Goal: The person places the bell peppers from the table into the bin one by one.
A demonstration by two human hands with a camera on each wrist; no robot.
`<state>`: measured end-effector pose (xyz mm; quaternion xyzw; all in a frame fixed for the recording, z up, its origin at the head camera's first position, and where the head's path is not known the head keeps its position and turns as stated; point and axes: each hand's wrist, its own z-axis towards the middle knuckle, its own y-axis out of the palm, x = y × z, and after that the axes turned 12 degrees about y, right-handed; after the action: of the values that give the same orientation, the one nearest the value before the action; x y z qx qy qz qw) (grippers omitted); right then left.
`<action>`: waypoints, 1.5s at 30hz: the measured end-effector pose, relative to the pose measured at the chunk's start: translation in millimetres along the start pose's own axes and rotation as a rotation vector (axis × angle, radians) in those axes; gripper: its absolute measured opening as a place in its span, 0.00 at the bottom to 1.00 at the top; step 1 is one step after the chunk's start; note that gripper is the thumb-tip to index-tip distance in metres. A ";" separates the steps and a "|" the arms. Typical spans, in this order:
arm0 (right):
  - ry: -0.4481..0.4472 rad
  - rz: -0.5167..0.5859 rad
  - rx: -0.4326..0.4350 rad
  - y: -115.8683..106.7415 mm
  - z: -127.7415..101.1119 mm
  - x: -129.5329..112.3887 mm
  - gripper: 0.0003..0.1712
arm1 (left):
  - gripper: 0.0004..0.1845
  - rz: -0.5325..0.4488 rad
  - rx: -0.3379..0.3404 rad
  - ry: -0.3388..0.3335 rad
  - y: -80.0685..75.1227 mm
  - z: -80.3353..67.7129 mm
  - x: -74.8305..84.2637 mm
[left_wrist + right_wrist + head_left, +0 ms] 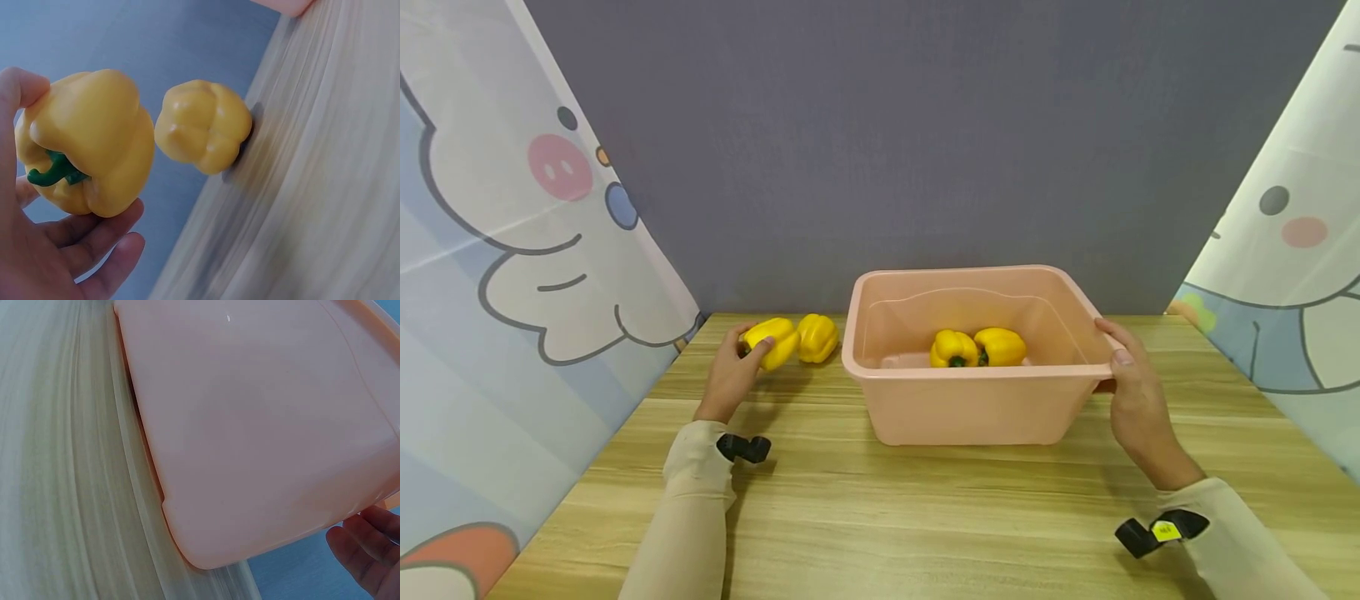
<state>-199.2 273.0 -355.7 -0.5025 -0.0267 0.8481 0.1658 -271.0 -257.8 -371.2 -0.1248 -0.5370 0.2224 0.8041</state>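
- Head view: the left hand curls its thumb and fingers round a yellow pepper at the far left of the table; a second pepper lies just past it on the bin side, apparently touching it; the pink bin stands to the right of that hand, between the two hands, and already holds two more peppers side by side near its back wall; the right hand holds the bin's right rim, thumb on top; so the left hand is the nearer one to the loose peppers, and the bin lies to its right.
- Left wrist view: the gripped pepper lies on its side in the hand, green stem pointing toward the palm, blunt end away; the second pepper sits beyond the fingertips, a thin gap showing here.
- Right wrist view: the bin's side wall fills the frame; only the fingertips show under the rim, so the grip is probably a light clasp, though blur makes it hard to judge.
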 end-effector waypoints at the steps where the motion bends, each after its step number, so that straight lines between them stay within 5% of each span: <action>1: 0.001 0.001 -0.001 -0.1 -0.1 0.0 0.27 | 0.41 -0.004 0.001 -0.001 0.4 0.4 0.2; 32: 0.008 0.046 -0.008 -0.4 0.4 0.5 0.27 | 0.34 -0.082 -0.027 0.090 12.5 2.6 38.2; 45: 0.011 0.026 -0.009 -1.1 0.0 1.3 0.27 | 0.30 -0.146 -0.063 0.066 11.9 2.3 57.3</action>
<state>-199.5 274.5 -356.6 -0.5080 -0.0232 0.8474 0.1526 -257.1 -219.3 -329.2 -0.1179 -0.5246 0.1418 0.8311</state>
